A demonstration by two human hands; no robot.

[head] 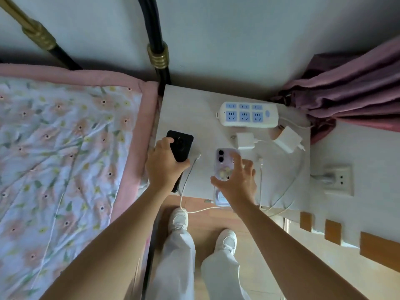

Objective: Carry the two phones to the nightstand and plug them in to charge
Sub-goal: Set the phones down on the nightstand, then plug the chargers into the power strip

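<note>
A black phone lies face down at the left edge of the white nightstand, and my left hand is wrapped around its lower half. A purple phone with a charm on its back lies face down near the front edge. My right hand hovers over it with fingers spread, holding nothing. Two white charger bricks lie behind the phones, with white cables trailing over the front edge. A white power strip with blue sockets sits at the back.
A bed with a floral quilt and a black and brass frame borders the nightstand on the left. A purple curtain hangs at the right. A wall socket with a plug in it is on the right wall.
</note>
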